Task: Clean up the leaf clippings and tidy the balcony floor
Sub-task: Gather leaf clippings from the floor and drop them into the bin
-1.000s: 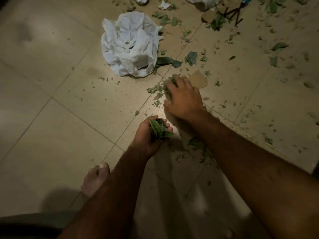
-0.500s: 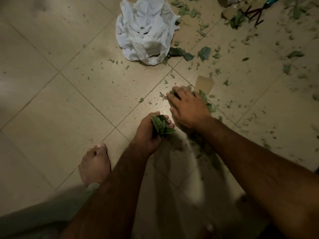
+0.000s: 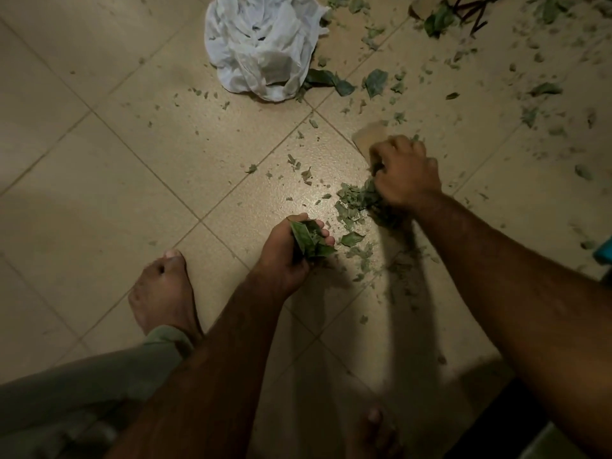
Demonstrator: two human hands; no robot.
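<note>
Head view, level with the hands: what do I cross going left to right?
bare foot → left hand gripping a leaf bundle → heap of leaf clippings → right hand, curled into that heap

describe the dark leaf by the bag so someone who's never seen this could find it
Find the crumpled white plastic bag at the top of the tiled floor. Against its lower right edge lies a long dark green leaf. It is larger, darker and more whole than the pale shredded clippings scattered around it.

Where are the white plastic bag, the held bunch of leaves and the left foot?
white plastic bag (image 3: 261,44), head view, crumpled middle.
bunch of leaves (image 3: 309,240), head view, uppermost leaf.
left foot (image 3: 162,293), head view, top of foot.
</note>
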